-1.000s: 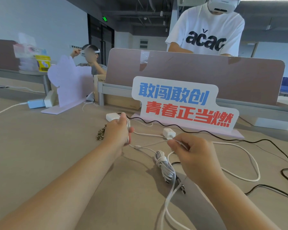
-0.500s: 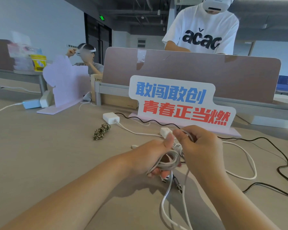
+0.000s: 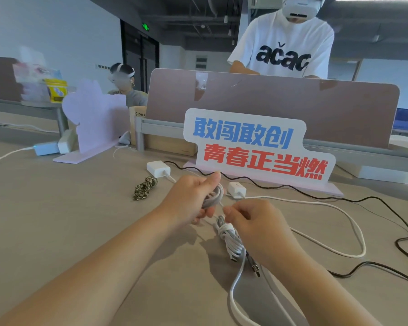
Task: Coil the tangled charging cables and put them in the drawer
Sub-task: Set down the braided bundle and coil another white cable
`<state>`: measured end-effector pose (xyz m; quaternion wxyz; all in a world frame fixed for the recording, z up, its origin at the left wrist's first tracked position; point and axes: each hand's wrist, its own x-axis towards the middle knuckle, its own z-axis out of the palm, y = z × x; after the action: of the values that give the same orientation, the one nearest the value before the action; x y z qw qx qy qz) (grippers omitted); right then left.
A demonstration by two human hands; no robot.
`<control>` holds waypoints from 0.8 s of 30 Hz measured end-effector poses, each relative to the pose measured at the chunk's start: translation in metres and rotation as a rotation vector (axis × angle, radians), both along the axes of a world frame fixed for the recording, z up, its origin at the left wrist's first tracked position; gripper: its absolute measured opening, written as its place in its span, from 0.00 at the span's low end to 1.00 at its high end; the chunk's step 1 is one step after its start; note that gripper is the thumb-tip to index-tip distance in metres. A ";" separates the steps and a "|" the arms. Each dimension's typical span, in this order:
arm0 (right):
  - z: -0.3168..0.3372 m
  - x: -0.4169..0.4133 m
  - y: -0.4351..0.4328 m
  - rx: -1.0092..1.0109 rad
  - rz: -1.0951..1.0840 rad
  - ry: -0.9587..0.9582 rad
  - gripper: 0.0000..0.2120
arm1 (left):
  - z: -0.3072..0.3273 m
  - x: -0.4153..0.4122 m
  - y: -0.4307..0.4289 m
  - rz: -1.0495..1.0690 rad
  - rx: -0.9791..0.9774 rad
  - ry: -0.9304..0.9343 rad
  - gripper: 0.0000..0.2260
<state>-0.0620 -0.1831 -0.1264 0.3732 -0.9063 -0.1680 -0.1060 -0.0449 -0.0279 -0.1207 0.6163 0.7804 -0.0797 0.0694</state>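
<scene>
The left grip (image 3: 191, 200) is curled round a small coil of white cable (image 3: 216, 196), thumb on top, and holds it just above the surface (image 3: 57, 220). The right grip (image 3: 257, 224) sits just beside it and pinches a white strand (image 3: 222, 206) at the coil's lower edge between thumb and forefinger. A tied white bundle (image 3: 230, 240) lies on the surface beneath both grips, partly under the right one. A loose white loop (image 3: 353, 228) sweeps out to the right. A small white adapter (image 3: 237, 189) lies just beyond the coil, and a larger adapter (image 3: 157, 168) lies further left. A braided cord (image 3: 145, 188) lies left of the left grip. A black cable (image 3: 292, 189) snakes past in front of the lettered sign (image 3: 257, 147).
</scene>
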 end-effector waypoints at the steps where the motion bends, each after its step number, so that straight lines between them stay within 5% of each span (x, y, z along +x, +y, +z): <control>1: -0.002 -0.001 0.002 -0.058 0.036 -0.001 0.12 | -0.003 0.002 0.000 0.071 0.093 -0.038 0.26; 6: -0.010 -0.001 0.011 -0.138 0.098 -0.001 0.12 | -0.011 0.007 0.005 0.295 0.306 -0.152 0.25; 16: -0.013 -0.014 0.019 -0.124 0.150 -0.091 0.09 | -0.013 0.019 0.025 0.584 0.396 -0.132 0.25; 24: -0.014 -0.004 0.009 -0.097 0.016 -0.012 0.06 | -0.006 0.023 0.026 0.542 0.360 -0.033 0.15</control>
<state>-0.0663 -0.1737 -0.1400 0.3288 -0.9211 -0.1826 -0.1002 -0.0220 -0.0019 -0.1264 0.4259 0.8685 0.1101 0.2284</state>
